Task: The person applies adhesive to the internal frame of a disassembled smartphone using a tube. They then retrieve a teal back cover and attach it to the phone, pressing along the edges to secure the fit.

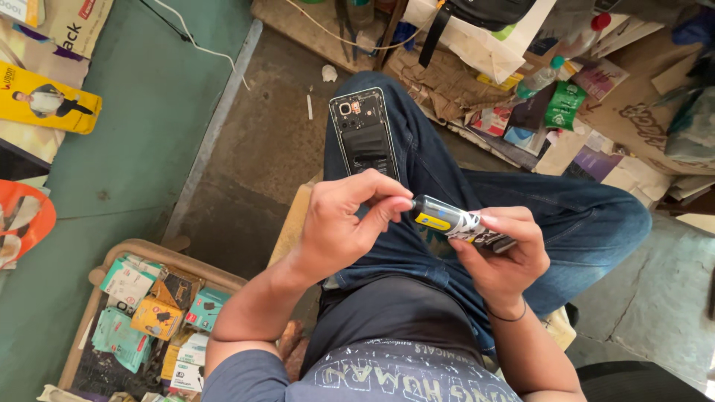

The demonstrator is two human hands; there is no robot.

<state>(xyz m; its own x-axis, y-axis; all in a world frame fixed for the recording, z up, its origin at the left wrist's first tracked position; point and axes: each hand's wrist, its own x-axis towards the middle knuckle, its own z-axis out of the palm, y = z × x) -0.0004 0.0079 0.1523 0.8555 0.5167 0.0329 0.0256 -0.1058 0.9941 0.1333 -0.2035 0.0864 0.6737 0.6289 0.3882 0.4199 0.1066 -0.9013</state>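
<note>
Head view: right hand (497, 257) clamped on a small tube (447, 220), centre frame; left hand (339, 223) pinching its cap end, probably unscrewing. Opened phone (364, 132) rests on the knee at 12 o'clock. Next move needs a steady twist.

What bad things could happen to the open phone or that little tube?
The opened phone lies loose on the person's knee, so a leg move could tip it onto the concrete floor. The left hand pinches the tip of the small tube held by the right hand; its contents might smear on fingers or jeans.
</note>
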